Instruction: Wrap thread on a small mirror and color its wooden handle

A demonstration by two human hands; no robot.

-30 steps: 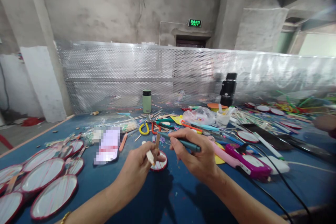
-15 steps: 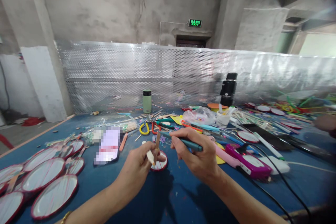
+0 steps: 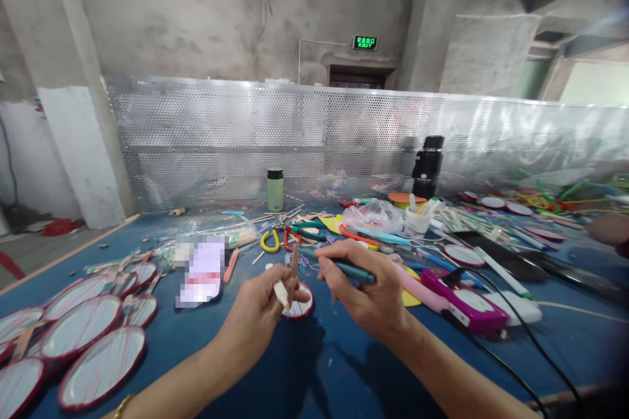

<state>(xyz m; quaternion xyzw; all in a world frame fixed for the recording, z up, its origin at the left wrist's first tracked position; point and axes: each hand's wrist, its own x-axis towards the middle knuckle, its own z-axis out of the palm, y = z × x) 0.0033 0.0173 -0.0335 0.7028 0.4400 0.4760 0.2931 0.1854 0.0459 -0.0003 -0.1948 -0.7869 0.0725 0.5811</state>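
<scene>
My left hand (image 3: 265, 298) is closed around a small flat wooden stick (image 3: 294, 263), held upright between thumb and fingers. A white marker-like stick with a pale orange end (image 3: 282, 294) is also tucked in that hand. My right hand (image 3: 361, 281) grips a teal pen (image 3: 356, 271), with its front end pointing left near the top of the wooden stick. Whether the pen touches the wood I cannot tell. Just behind the left fingers is a small round white disc with a red rim (image 3: 302, 304), partly covered. I cannot tell whether the stick joins it.
Larger red-rimmed discs (image 3: 103, 366) pile up at left, near a phone (image 3: 204, 272). Yellow-handled pliers (image 3: 270, 241), a clear plastic bag (image 3: 373, 216) and a cup of sticks (image 3: 417, 221) stand behind. At right lies a purple device (image 3: 464, 301) with black cables.
My right hand and the teal pen have shifted very slightly left. My left hand and the wooden stick stay in place.
</scene>
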